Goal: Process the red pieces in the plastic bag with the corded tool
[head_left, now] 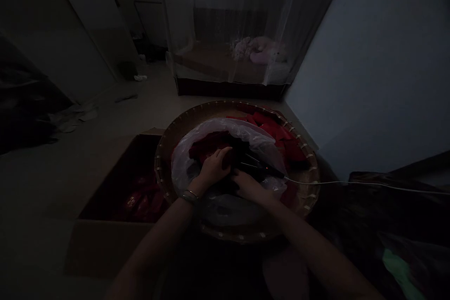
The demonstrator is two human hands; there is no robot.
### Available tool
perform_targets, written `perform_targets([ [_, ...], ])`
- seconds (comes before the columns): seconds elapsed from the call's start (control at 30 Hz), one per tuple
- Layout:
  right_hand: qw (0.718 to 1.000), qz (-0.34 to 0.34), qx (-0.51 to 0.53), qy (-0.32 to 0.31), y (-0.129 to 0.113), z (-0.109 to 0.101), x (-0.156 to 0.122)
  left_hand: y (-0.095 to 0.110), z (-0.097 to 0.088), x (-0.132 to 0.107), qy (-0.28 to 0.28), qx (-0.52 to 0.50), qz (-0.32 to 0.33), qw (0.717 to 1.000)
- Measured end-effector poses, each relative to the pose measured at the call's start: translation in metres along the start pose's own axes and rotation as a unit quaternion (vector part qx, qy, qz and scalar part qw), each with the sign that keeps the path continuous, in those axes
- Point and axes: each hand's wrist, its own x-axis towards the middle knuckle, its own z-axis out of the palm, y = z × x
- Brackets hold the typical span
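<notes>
The room is very dim. A round woven tray point(302, 154) lies in front of me, holding red pieces and a clear plastic bag point(197, 143). My left hand point(213, 168), a bangle at the wrist, rests inside the bag with fingers curled on dark red material point(211, 143). My right hand point(248, 185) is beside it, closed around a dark slim tool point(262, 166) with a tiny red light, from which a white cord point(351, 183) runs right. The right fingers are mostly hidden.
An open cardboard box point(105, 229) with red packets stands left of the tray. A low bed under a net point(228, 63) with a pink soft toy point(267, 51) is at the back. A wall rises on the right; dark fabric point(386, 225) lies at lower right.
</notes>
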Motion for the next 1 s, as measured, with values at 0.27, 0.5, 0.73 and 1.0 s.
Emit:
perform_targets([
  [0.27, 0.973, 0.048, 0.161, 0.159, 0.013, -0.013, 0.002, -0.004, 0.002, 0.0, 0.009, 0.006, 0.008, 1.0],
  [0.5, 0.77, 0.167, 0.599, 0.143, 0.012, -0.021, 0.002, -0.006, 0.003, 0.0, 0.011, 0.001, 0.013, 1.0],
  [0.73, 0.609, 0.173, 0.765, 0.114, 0.013, -0.027, 0.001, -0.006, 0.003, 0.0, 0.006, 0.002, 0.009, 1.0],
  [1.0, 0.553, 0.155, 0.808, 0.127, 0.016, -0.038, -0.001, -0.005, 0.001, 0.001, 0.001, 0.002, 0.009, 1.0],
])
